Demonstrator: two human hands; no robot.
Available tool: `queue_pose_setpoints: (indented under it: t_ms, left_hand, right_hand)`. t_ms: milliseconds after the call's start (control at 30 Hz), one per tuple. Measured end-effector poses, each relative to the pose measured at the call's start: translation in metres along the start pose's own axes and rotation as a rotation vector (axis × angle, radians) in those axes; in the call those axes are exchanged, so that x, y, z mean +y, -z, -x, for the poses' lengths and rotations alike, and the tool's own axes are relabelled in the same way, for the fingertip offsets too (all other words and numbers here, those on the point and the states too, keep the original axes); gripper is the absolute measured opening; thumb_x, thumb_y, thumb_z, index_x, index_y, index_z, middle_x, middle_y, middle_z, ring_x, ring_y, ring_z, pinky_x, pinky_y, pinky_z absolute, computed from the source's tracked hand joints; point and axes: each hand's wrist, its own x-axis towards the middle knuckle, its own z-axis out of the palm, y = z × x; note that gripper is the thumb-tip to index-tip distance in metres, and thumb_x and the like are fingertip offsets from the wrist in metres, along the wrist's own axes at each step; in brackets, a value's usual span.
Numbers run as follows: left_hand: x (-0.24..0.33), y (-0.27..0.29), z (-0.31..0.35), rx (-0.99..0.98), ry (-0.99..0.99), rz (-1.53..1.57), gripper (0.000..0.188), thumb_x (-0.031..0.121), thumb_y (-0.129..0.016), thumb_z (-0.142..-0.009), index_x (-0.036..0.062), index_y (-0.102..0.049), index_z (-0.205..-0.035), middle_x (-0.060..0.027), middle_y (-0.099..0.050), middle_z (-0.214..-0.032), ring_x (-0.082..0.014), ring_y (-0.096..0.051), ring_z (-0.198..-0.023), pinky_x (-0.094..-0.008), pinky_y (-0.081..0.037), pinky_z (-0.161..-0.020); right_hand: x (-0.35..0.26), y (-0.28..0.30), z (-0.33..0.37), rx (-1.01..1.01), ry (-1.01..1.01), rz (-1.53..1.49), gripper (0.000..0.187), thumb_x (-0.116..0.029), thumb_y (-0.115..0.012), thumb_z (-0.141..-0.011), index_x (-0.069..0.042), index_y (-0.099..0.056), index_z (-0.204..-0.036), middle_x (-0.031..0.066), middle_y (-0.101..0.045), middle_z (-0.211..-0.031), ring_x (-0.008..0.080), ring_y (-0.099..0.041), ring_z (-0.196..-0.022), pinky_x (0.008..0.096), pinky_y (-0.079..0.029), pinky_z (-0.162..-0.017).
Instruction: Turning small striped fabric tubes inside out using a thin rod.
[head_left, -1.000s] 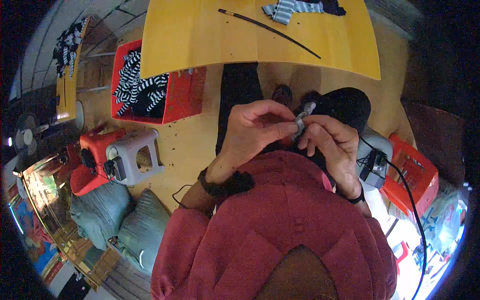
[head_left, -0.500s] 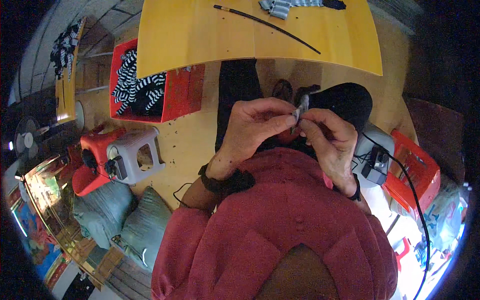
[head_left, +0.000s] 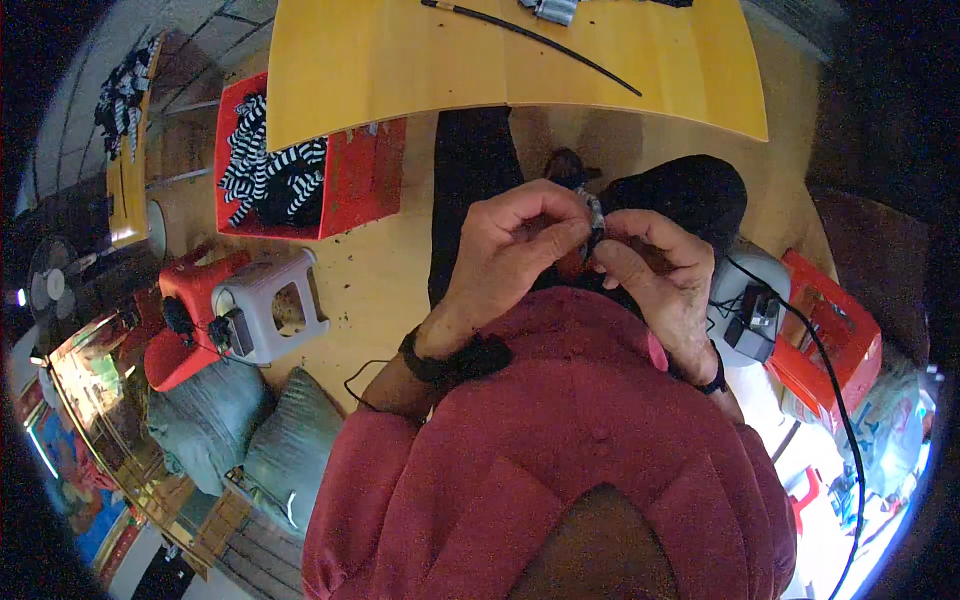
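Above my lap, my left hand pinches a small grey-and-black piece of fabric between thumb and fingertips. My right hand is closed at the fabric's other side, its thumb and forefinger pressed close together. Much of the piece is hidden by my fingers, so its exact kind cannot be made out. Beyond my hands, a long thin black rod lies slantwise on the yellow wooden table. Grey striped cloth lies at the table's far edge, partly cut off by the picture.
Left of the table stands a red bin with black-and-white striped knitwear. A grey stool and a red stool are at left, near stuffed greenish sacks. At right, a black cable hangs past another red stool.
My right fingertips have drawn slightly away from the left ones, and the fabric sits a little lower and more upright between them. The table has shifted slightly up in view.
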Motion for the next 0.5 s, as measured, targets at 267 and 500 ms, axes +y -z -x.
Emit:
queue_pose_setpoints:
  t_ms: [267,500]
  left_hand:
    - [-0.013,-0.002,-0.001,0.022,-0.114,-0.055,0.007,0.005,-0.063,-0.081,-0.0011,-0.059,-0.083,-0.0035,-0.059,-0.083,-0.0075,-0.054,-0.077,-0.0217,-0.045,-0.067]
    - [-0.005,-0.005,0.000,-0.011,-0.026,-0.058,0.014,0.006,-0.071,-0.074,0.0000,-0.060,-0.080,-0.0028,-0.060,-0.081,-0.0074,-0.055,-0.074,-0.0215,-0.045,-0.066]
  right_hand:
    - [0.006,-0.001,-0.001,0.022,-0.052,-0.089,0.010,-0.003,-0.062,-0.082,-0.001,-0.064,-0.091,0.0019,-0.062,-0.070,0.0054,-0.055,-0.059,0.0198,-0.044,-0.051]
    - [0.008,-0.004,-0.002,0.056,0.134,0.136,0.007,0.000,-0.060,-0.081,0.000,-0.063,-0.088,0.0016,-0.061,-0.068,0.0060,-0.054,-0.057,0.0208,-0.043,-0.049]
